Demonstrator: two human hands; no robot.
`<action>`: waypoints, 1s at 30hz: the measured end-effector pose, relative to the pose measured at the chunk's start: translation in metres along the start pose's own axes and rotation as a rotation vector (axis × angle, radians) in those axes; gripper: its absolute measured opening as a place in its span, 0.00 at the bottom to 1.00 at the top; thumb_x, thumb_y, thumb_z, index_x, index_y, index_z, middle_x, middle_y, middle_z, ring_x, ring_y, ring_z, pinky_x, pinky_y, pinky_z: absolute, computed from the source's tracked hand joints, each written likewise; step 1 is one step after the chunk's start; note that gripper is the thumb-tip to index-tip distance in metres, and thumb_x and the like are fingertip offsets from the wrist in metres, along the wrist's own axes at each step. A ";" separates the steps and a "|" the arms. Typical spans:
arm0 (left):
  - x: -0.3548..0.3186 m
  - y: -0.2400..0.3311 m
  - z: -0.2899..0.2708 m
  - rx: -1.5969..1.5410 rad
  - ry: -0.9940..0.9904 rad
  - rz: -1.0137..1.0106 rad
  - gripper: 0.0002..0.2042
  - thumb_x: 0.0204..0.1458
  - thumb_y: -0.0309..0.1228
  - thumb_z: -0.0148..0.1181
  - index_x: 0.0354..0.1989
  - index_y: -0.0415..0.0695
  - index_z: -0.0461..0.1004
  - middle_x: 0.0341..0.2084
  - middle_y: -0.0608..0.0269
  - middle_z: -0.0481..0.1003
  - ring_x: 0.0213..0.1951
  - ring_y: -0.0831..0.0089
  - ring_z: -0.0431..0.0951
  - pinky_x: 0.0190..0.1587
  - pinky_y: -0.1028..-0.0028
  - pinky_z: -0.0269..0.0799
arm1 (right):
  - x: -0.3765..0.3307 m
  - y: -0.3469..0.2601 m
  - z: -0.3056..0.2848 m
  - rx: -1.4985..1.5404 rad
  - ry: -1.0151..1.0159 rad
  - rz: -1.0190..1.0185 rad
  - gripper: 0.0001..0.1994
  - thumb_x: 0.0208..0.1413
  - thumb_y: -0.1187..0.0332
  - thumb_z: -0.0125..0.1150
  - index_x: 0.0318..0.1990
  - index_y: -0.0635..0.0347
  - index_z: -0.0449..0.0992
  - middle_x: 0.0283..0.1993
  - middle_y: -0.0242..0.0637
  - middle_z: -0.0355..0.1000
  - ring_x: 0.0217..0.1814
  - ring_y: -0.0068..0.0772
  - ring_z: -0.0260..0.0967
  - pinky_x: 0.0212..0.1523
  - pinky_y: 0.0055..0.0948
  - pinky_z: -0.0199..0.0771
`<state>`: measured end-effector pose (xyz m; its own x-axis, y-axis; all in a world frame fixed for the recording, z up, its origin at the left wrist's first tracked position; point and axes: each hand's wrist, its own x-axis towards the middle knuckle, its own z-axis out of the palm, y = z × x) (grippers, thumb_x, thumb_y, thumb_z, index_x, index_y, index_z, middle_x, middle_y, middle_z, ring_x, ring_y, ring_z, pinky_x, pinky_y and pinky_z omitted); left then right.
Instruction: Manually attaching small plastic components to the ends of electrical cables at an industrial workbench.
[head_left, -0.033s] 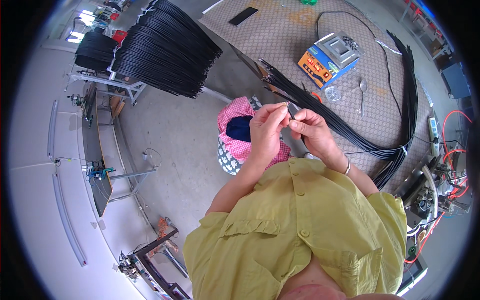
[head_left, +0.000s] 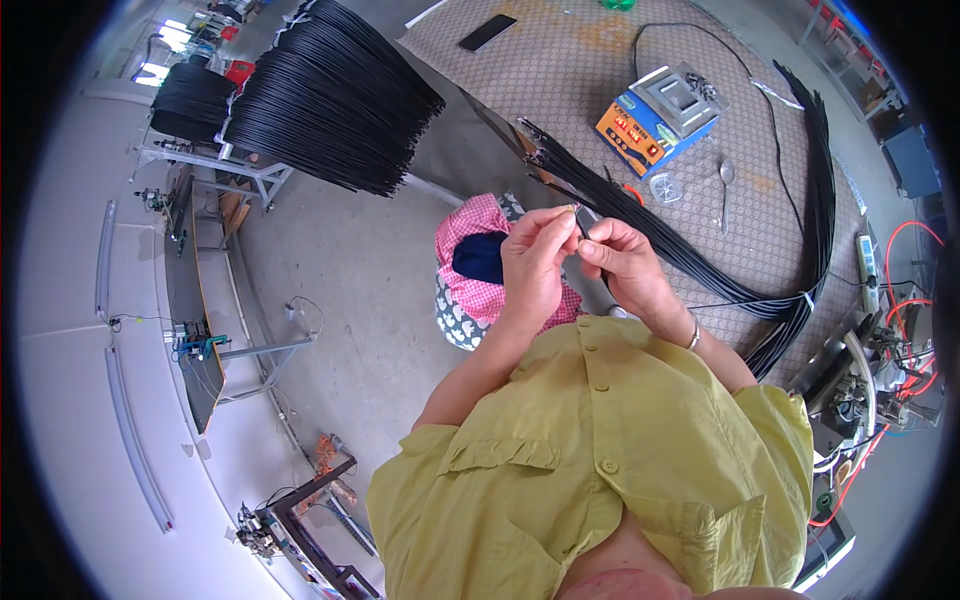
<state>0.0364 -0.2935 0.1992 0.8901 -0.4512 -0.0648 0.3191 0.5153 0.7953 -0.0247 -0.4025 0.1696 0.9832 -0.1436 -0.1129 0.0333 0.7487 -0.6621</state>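
My left hand (head_left: 532,265) and my right hand (head_left: 632,268) meet in front of my chest at the table's near edge. Between the fingertips of my right hand is a black cable (head_left: 583,231), its end pointing up toward my left hand. My left thumb and forefinger pinch together at that end; what they grip is too small to make out. Just beyond my hands, a bundle of black cables (head_left: 680,250) runs across the patterned table (head_left: 560,90) and curves up along its right side.
A blue and orange box (head_left: 632,140) carries a metal tray (head_left: 683,98) with small metal parts. Nearby lie a spoon (head_left: 726,190) and a clear plastic piece (head_left: 665,187). A phone (head_left: 488,32) rests at the far edge. Hanging black cables (head_left: 330,100) and pink checked cloth (head_left: 468,222) are left.
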 end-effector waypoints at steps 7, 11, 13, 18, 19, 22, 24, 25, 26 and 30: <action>-0.009 -0.010 0.002 0.124 0.040 0.098 0.04 0.50 0.25 0.52 0.31 0.38 0.70 0.21 0.68 0.69 0.25 0.83 0.68 0.28 0.85 0.64 | 0.000 0.005 -0.002 0.008 -0.008 -0.003 0.03 0.46 0.75 0.60 0.28 0.61 0.71 0.26 0.33 0.71 0.22 0.17 0.62 0.24 0.17 0.62; -0.006 0.007 -0.003 -0.001 0.001 -0.056 0.06 0.52 0.30 0.51 0.28 0.39 0.69 0.20 0.67 0.69 0.23 0.83 0.67 0.27 0.85 0.62 | -0.001 0.002 -0.004 -0.083 -0.016 0.001 0.03 0.45 0.76 0.60 0.27 0.61 0.71 0.25 0.31 0.70 0.22 0.16 0.61 0.23 0.16 0.61; -0.003 0.014 0.000 0.030 0.014 -0.106 0.09 0.51 0.33 0.52 0.25 0.41 0.68 0.18 0.67 0.68 0.20 0.84 0.66 0.25 0.85 0.60 | -0.002 0.001 -0.005 -0.143 -0.018 0.002 0.04 0.45 0.76 0.61 0.26 0.60 0.71 0.24 0.30 0.69 0.21 0.15 0.61 0.22 0.15 0.61; 0.000 0.016 -0.008 0.140 -0.010 -0.146 0.07 0.52 0.31 0.50 0.25 0.43 0.67 0.16 0.66 0.68 0.19 0.81 0.66 0.23 0.82 0.63 | -0.003 0.001 -0.006 -0.249 -0.032 -0.010 0.05 0.44 0.75 0.63 0.26 0.59 0.71 0.22 0.27 0.68 0.21 0.13 0.60 0.20 0.14 0.59; 0.000 0.016 -0.008 0.158 -0.004 -0.148 0.07 0.52 0.30 0.51 0.24 0.44 0.67 0.16 0.67 0.68 0.18 0.81 0.65 0.22 0.82 0.62 | -0.002 0.001 -0.006 -0.251 -0.033 -0.015 0.05 0.44 0.75 0.63 0.26 0.59 0.71 0.23 0.27 0.68 0.21 0.13 0.60 0.20 0.14 0.59; -0.002 0.012 -0.004 0.233 0.059 -0.097 0.11 0.51 0.35 0.54 0.22 0.42 0.66 0.14 0.71 0.66 0.16 0.87 0.63 0.19 0.87 0.56 | -0.002 0.003 -0.006 -0.270 -0.027 -0.033 0.05 0.44 0.75 0.62 0.26 0.60 0.71 0.23 0.27 0.68 0.21 0.13 0.61 0.20 0.14 0.60; -0.004 0.008 -0.002 0.259 0.101 -0.057 0.11 0.52 0.35 0.53 0.23 0.42 0.66 0.14 0.71 0.66 0.16 0.87 0.62 0.19 0.87 0.56 | -0.002 0.004 -0.006 -0.305 -0.014 -0.048 0.04 0.44 0.76 0.61 0.26 0.60 0.71 0.24 0.27 0.69 0.23 0.13 0.61 0.22 0.14 0.61; -0.005 0.007 -0.002 0.272 0.122 -0.037 0.11 0.52 0.36 0.53 0.23 0.42 0.67 0.13 0.72 0.65 0.16 0.88 0.61 0.19 0.87 0.55 | -0.002 0.005 -0.004 -0.320 -0.016 -0.087 0.04 0.45 0.76 0.61 0.26 0.60 0.71 0.25 0.28 0.69 0.23 0.13 0.62 0.23 0.14 0.62; -0.006 0.005 -0.002 0.228 0.123 -0.049 0.11 0.52 0.36 0.52 0.23 0.42 0.66 0.13 0.72 0.65 0.16 0.88 0.61 0.19 0.87 0.56 | -0.003 0.006 -0.001 -0.334 -0.018 -0.126 0.04 0.45 0.77 0.61 0.26 0.60 0.71 0.25 0.28 0.69 0.24 0.14 0.62 0.24 0.14 0.62; -0.010 0.002 -0.005 -0.009 0.106 -0.122 0.11 0.54 0.35 0.50 0.25 0.42 0.67 0.15 0.71 0.65 0.18 0.86 0.61 0.21 0.86 0.58 | -0.002 0.009 0.000 -0.333 -0.057 -0.174 0.03 0.46 0.77 0.60 0.27 0.60 0.71 0.27 0.29 0.70 0.26 0.15 0.63 0.27 0.14 0.63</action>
<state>0.0295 -0.2845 0.1988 0.8738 -0.4313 -0.2245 0.4294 0.4678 0.7725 -0.0270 -0.3959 0.1638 0.9767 -0.2068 0.0572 0.1493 0.4633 -0.8736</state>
